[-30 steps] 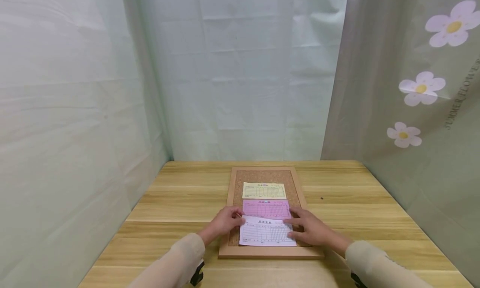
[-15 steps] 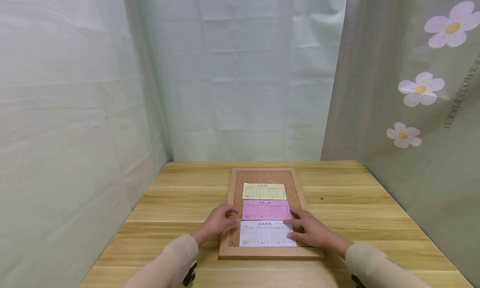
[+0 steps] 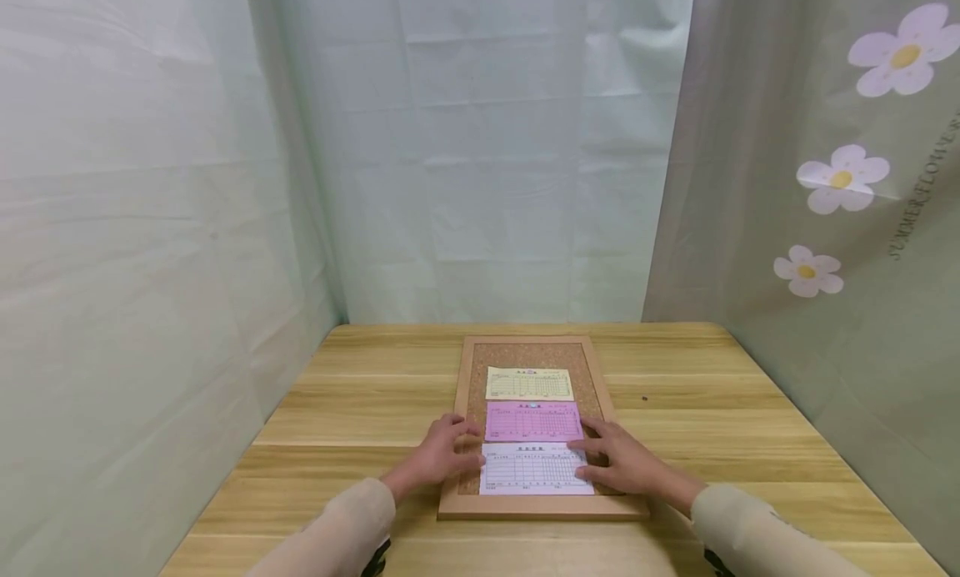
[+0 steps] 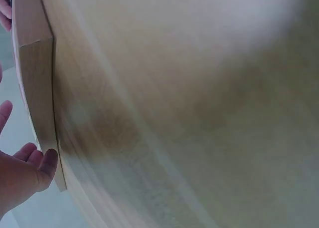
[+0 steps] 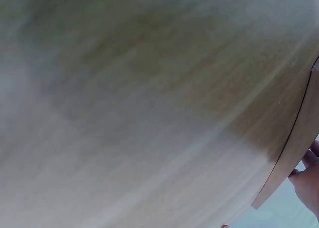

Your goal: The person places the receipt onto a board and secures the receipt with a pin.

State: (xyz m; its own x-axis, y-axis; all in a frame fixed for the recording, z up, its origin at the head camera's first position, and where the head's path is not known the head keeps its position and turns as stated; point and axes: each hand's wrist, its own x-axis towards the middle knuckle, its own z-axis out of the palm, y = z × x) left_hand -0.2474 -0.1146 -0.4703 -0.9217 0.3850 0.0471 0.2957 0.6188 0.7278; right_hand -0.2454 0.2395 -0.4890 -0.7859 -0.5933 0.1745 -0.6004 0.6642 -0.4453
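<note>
A cork board [image 3: 527, 354] in a light wooden frame lies flat on the table. Down it runs a column of three printed form slips: yellow [image 3: 528, 383] at the far end, pink [image 3: 533, 422] in the middle, white [image 3: 536, 469] nearest me. My left hand [image 3: 437, 454] is over the frame's left side, fingers loosely bent, its thumb tip right at the white slip's left edge. With fingers spread, my right hand [image 3: 621, 459] rests on the right edge of the white slip, forefinger by the pink one's corner. Both wrist views mostly show blurred tabletop and the frame's side.
The wood-grain table [image 3: 697, 435] extends around the board on all sides. A small dark speck [image 3: 644, 398] lies on it to the right. Pale curtains [image 3: 487, 185] enclose the back and both sides, the right one printed with white flowers [image 3: 842, 179].
The white slip's upper left part overlapped the pink slip; it now lies straight below it. My left hand released it, drew left, then brought its thumb back to the edge. My right hand stayed.
</note>
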